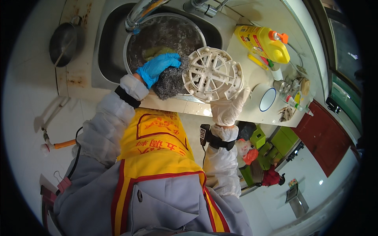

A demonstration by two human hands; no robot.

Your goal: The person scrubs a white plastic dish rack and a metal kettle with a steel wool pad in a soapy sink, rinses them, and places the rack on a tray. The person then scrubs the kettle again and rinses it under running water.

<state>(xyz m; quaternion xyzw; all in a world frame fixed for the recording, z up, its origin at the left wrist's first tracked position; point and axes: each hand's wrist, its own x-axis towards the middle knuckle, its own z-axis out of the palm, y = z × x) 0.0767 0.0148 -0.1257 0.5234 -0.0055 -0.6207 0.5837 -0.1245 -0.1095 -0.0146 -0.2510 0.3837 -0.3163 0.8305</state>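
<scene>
My left hand [159, 67], in a blue disposable glove, grips a dark grey mesh scrubbing cloth [169, 84] at the near rim of a large metal basin [127, 59]. The cloth touches the left edge of a round white plastic frame [210, 70] with crossed spokes and brownish grime. That frame is held up by my right hand [229, 107] in a whitish glove, its thumb along the near right side and the other fingers mostly hidden behind. Dark, cloudy water [171, 32] fills the basin, and a greenish cloth or pad [156, 52] shows at the surface beyond my left hand.
The basin sits in a steel sink [110, 56] under a faucet [138, 17]. Right on the counter are a yellow detergent bottle [260, 41], a white enamel mug [265, 98] and small bottles [291, 100]. A saucepan [63, 45] stands left. Another person [270, 177] is farther off.
</scene>
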